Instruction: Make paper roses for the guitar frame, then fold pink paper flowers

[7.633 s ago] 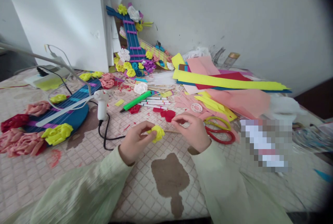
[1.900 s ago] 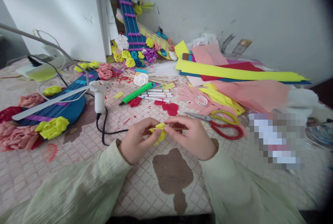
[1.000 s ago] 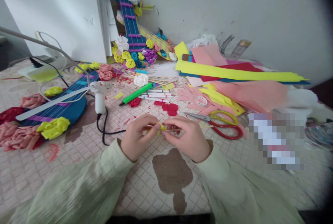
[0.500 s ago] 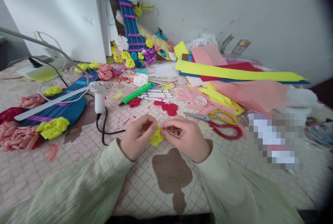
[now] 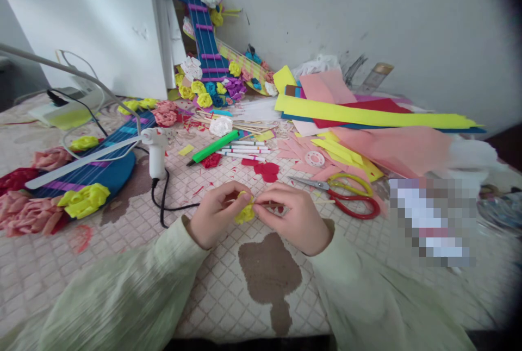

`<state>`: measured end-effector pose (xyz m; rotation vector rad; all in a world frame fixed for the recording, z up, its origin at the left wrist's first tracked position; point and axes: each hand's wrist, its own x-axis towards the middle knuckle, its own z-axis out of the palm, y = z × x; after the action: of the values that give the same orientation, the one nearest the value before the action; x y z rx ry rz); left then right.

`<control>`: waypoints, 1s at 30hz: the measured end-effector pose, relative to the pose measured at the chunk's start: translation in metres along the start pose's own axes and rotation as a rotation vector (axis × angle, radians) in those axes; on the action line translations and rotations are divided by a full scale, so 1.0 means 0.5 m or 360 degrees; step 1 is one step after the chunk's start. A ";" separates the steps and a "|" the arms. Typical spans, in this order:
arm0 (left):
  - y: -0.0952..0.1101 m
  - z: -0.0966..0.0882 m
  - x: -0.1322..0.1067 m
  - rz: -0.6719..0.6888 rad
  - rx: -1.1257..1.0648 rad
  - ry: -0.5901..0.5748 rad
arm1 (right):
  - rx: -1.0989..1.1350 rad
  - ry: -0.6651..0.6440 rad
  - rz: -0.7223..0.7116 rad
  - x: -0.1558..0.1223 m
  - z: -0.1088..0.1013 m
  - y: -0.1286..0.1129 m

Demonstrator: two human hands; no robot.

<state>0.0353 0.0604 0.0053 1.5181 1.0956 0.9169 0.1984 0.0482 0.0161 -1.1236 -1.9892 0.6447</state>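
Observation:
Between my hands is a small crumpled yellow crepe-paper flower (image 5: 245, 213). My left hand (image 5: 218, 212) is closed, its thumb and fingers pinching the flower from the left. From the right, my right hand (image 5: 291, 212) pinches a thin wooden stick (image 5: 326, 201), its fingertips touching the flower's edge. The stick runs through that hand and pokes out toward the scissors (image 5: 350, 193), which have red and yellow handles. Where the stick meets the paper is hidden by my fingers.
A white glue gun (image 5: 156, 158) stands left of my hands, its black cord trailing toward them. Behind lie a green marker (image 5: 214, 147), thin pens (image 5: 247, 150) and red paper pieces (image 5: 267, 170). Flower-trimmed blue guitar shapes (image 5: 122, 163) lie left; paper sheets (image 5: 379, 114) are piled right.
The yellow paper has turned between my fingers; its lower corner no longer hangs down as far, and more yellow shows above my left thumb. Both hands stay nearly in place.

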 end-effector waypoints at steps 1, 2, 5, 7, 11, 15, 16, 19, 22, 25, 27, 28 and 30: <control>0.001 0.001 0.000 -0.0007 -0.0028 0.0015 | -0.0002 0.0007 0.0005 0.000 -0.001 0.000; 0.001 0.002 0.000 -0.0020 -0.0071 0.0039 | -0.0003 0.0021 0.0010 0.001 -0.001 0.000; 0.004 0.004 -0.001 -0.0063 -0.0283 0.0054 | 0.0024 0.0062 0.0027 0.003 -0.002 0.003; 0.006 0.005 -0.003 -0.0119 -0.0355 -0.0020 | 0.0071 0.0078 0.0037 0.003 -0.003 0.005; 0.008 0.006 -0.008 -0.0200 -0.0284 -0.0145 | 0.0142 0.0076 0.0072 0.002 -0.005 0.009; 0.009 0.007 -0.011 -0.0121 -0.0283 -0.0198 | 0.0133 0.0085 0.0073 0.002 -0.006 0.008; 0.009 0.007 -0.011 -0.0103 -0.0268 -0.0191 | 0.0128 0.0093 0.0071 0.002 -0.006 0.007; 0.010 0.005 -0.012 -0.0062 -0.0180 -0.0150 | 0.0110 0.0108 0.0066 0.002 -0.004 0.005; 0.010 0.003 -0.014 -0.0041 -0.0064 -0.0152 | 0.0050 0.0111 0.0039 0.002 -0.003 0.004; 0.008 0.003 -0.016 -0.0036 -0.0014 -0.0157 | -0.0022 0.0115 0.0016 0.002 -0.004 0.003; 0.007 0.004 -0.016 -0.0041 -0.0048 -0.0163 | -0.0055 0.0114 0.0005 0.002 -0.004 0.002; 0.007 0.006 -0.015 -0.0044 -0.0069 -0.0160 | -0.0068 0.0115 -0.0002 0.002 -0.005 0.002; 0.006 0.009 -0.013 -0.0048 -0.0085 -0.0132 | -0.0089 0.0117 -0.0021 0.002 -0.005 0.002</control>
<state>0.0380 0.0526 0.0070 1.4788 1.0238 0.8485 0.2004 0.0497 0.0171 -1.1504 -1.9612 0.5362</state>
